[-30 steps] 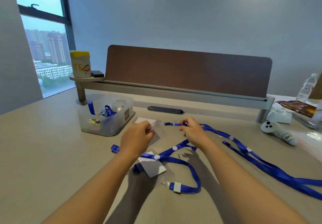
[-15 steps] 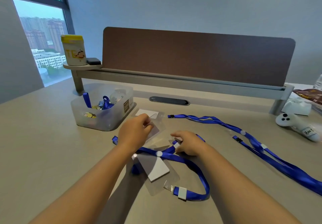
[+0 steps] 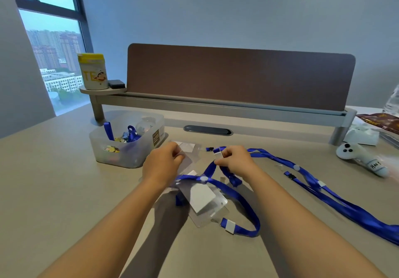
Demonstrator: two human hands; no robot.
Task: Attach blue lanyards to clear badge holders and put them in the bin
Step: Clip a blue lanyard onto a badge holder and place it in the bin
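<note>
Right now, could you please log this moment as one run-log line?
left hand: pinching clear badge holder | right hand: gripping blue lanyard | bin: partly filled

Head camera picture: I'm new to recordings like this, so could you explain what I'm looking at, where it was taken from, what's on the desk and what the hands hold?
There is no machine here. A person wears a wide-angle camera on the head, looking forward and down, so you see their own two bare arms. The left hand pinches a clear badge holder. The right hand grips a blue lanyard near its white end piece. On the beige desk lie another badge holder with a white card, more lanyards to the right, and a translucent bin on the left that already holds some blue straps. A white toy-like object lies far right.
</note>
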